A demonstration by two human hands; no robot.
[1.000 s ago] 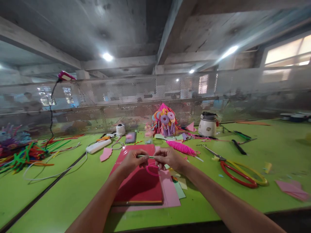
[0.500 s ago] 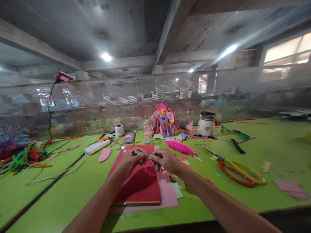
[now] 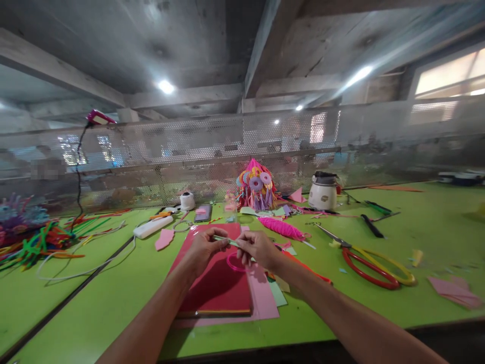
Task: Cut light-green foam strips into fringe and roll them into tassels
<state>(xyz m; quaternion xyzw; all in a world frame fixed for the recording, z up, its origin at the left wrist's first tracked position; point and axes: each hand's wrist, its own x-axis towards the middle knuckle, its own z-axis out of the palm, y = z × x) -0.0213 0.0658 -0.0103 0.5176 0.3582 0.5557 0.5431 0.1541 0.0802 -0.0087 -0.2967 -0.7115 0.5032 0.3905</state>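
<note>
Above a stack of red paper (image 3: 215, 293), my left hand (image 3: 206, 247) pinches one end of a thin, pale green paper strip (image 3: 232, 242). The other end sits between the fingertips of my right hand (image 3: 257, 247). Whether the strip is folded or rolled, I cannot tell. A pink loop of cord (image 3: 235, 263) shows just below my hands, in front of the red paper. Pink paper sheets (image 3: 265, 298) lie under and beside the stack, with light green paper (image 3: 278, 294) at their right.
Red-and-yellow-handled scissors (image 3: 371, 268) lie at the right. Further back are a pink yarn bundle (image 3: 282, 228), a colourful tasselled paper craft (image 3: 255, 187) and a white pot (image 3: 323, 192). A white power strip (image 3: 153, 227) and bright pipe cleaners (image 3: 45, 245) lie at the left.
Both hands keep their pinch on the green strip, and it has barely moved. The whole view has shifted very slightly.
</note>
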